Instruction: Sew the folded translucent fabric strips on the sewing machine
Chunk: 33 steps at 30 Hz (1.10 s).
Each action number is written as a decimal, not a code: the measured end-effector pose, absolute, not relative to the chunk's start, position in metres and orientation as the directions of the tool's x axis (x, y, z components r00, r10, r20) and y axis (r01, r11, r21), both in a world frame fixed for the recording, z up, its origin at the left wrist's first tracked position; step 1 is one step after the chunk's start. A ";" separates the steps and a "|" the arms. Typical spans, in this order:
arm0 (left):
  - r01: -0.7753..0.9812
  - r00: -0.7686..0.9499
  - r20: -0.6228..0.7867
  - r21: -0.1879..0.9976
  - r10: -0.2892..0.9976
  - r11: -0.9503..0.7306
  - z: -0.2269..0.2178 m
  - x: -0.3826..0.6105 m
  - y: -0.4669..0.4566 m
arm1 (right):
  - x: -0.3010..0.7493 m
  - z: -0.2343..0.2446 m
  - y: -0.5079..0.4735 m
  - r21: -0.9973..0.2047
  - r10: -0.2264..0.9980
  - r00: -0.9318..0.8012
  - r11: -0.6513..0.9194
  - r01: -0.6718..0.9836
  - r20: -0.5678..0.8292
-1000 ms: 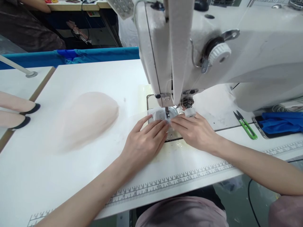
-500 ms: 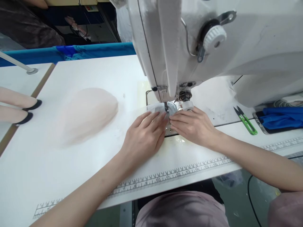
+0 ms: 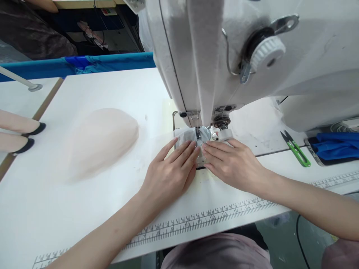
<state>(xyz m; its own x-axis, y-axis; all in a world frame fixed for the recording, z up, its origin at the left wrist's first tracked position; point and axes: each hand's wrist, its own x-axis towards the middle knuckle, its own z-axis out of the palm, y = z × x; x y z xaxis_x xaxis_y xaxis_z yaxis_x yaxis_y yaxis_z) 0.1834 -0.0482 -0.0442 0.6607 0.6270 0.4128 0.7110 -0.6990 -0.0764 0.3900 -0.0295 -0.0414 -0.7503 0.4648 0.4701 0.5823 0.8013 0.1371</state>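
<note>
My left hand [image 3: 168, 173] lies flat with its fingers stretched out, pressing a thin, sheer pale fabric [image 3: 185, 139] onto the bed of a white sewing machine [image 3: 224, 56]. My right hand [image 3: 232, 162] rests flat beside it, fingers extended toward the presser foot and needle [image 3: 198, 134]. The fingertips of both hands almost meet just in front of the needle. The sheer fabric is hard to make out against the white table.
A heap of pale pink sheer fabric [image 3: 103, 140] lies on the white table [image 3: 70, 209] to the left. Green thread snips [image 3: 297, 152] and blue cloth [image 3: 336, 144] lie at the right. A printed ruler [image 3: 202, 218] runs along the front edge. Pale pieces with dark tips [image 3: 19, 134] sit far left.
Both hands stay flat at the needle, shifting only slightly. The view has bobbed a little.
</note>
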 end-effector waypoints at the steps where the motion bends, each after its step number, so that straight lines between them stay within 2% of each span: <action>1: 0.710 0.661 0.412 -0.076 0.627 -0.700 -0.044 0.184 -0.048 | 0.390 -0.042 -0.030 0.141 0.464 -0.749 0.799 0.584 0.472; 14: 0.727 0.634 0.420 -0.035 0.650 -0.686 -0.044 0.185 -0.040 | 0.388 -0.046 -0.026 0.095 0.501 -0.716 0.784 0.613 0.486; 18: 0.737 0.632 0.419 -0.063 0.652 -0.673 -0.044 0.185 -0.037 | 0.387 -0.046 -0.024 0.099 0.512 -0.706 0.771 0.629 0.489; 24: 0.689 0.692 0.424 -0.145 0.585 -0.710 -0.040 0.185 -0.047 | 0.390 -0.048 -0.017 0.079 0.520 -0.689 0.767 0.636 0.505; 29: 0.705 0.678 0.430 -0.149 0.597 -0.694 -0.039 0.186 -0.053 | 0.393 -0.048 -0.015 0.112 0.508 -0.716 0.774 0.624 0.478; 33: 0.701 0.680 0.438 -0.153 0.588 -0.696 -0.039 0.187 -0.054 | 0.393 -0.047 -0.018 0.086 0.509 -0.706 0.779 0.621 0.493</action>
<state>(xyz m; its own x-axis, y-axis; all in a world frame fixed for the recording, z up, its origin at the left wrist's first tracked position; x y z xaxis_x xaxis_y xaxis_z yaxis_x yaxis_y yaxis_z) 0.1865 -0.0543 -0.0385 0.6799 0.5882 0.4378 0.7011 -0.6963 -0.1533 0.3932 -0.0176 -0.0467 -0.7061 0.5088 0.4925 0.6211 0.7791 0.0857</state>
